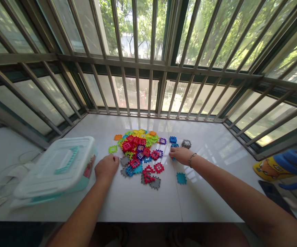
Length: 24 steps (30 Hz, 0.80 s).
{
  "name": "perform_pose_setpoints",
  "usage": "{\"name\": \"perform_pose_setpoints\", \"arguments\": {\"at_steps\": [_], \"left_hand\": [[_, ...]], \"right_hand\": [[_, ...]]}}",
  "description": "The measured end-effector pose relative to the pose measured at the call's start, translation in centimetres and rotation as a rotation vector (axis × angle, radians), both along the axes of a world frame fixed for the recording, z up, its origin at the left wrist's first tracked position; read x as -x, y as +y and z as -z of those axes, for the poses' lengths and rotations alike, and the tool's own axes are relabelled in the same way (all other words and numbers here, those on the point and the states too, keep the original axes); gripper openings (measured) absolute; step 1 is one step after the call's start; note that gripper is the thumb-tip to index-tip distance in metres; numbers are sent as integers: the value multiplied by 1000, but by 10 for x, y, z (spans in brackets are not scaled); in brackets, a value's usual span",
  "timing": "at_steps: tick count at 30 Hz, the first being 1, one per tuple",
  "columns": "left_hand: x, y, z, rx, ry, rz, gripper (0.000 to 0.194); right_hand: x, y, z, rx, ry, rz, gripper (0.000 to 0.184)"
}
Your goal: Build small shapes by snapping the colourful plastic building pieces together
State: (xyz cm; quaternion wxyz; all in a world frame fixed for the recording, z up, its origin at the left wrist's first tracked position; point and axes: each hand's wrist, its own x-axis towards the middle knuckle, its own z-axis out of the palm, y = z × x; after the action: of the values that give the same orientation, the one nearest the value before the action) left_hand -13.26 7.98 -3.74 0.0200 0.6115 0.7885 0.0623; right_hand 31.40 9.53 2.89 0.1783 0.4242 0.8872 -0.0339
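Note:
Interlocking plastic tiles with toothed edges lie in a colourful heap (138, 144) in the middle of the white table. My left hand (107, 167) rests as a closed fist just left of the heap, near a grey tile (125, 161) and a green frame tile (113, 149). To the right of the heap, my right hand (180, 155) has its fingers closed at a blue window tile (174, 146), partly covering it. Behind that tile lies another blue tile (173, 139). A grey stack of tiles (186, 143) stands beside it, and a teal tile (181, 178) lies nearer me.
A lidded plastic box (53, 164) with a teal handle stands at the left. At the right are a yellow cup with a blue lid (279, 166) and a dark phone (274, 195). Barred windows (151, 89) enclose the table's far side.

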Motion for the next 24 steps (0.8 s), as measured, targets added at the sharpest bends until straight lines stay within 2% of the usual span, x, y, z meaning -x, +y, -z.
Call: {"name": "perform_pose_setpoints", "arguments": {"at_steps": [6,10,14,17,19,22,24], "left_hand": [[-1,-1,-3,20,2,0,54],[-1,-1,-2,9,9,1,53],[-1,0,-1,6,4,1,54],[-1,1,0,7,-1,-5,54],[-1,0,0,8,-2,-7,55],[-1,0,1,5,3,-6,55],[-1,0,0,1,10,-1,55]], "right_hand": [[-1,-14,-1,-74,0,-34,39],[-4,-28,-12,-147,13,-35,44],[-10,-49,-27,-153,90,73,50],[-17,-75,-31,-101,213,183,37],[-22,-97,-26,-38,304,235,34],[-27,-129,-7,25,381,296,55],[-28,-145,10,38,402,338,57]]}}
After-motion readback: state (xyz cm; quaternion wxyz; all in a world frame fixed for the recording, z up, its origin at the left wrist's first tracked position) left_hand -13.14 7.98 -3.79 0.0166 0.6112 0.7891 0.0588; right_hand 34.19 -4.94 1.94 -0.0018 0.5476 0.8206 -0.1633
